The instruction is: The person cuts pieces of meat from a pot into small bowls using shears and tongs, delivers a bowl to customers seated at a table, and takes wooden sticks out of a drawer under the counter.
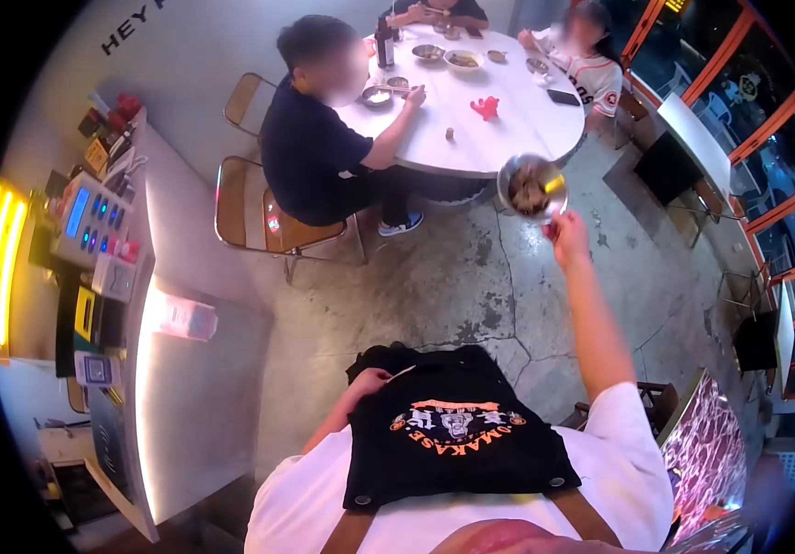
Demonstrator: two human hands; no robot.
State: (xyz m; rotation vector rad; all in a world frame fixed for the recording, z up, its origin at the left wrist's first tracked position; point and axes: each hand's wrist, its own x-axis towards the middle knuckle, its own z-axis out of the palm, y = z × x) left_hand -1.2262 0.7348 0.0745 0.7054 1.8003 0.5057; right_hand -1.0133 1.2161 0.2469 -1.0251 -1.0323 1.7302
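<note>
My right hand (567, 238) is stretched out forward and grips the near edge of a round metal bowl (531, 186). Dark brownish pieces and something yellow lie inside the bowl. It hangs above the floor at the near right edge of the round white table (499, 148). Down at the left side of my black apron (457, 406), my left hand (374, 380) is closed around a thin, pale object that I cannot make out.
Three people sit around the table, which holds several bowls, a dark bottle (384, 44), a red figure (485, 108) and a phone (562, 97). A folding chair (248, 208) and a counter (146, 323) are at left; dark chairs and windows are at right.
</note>
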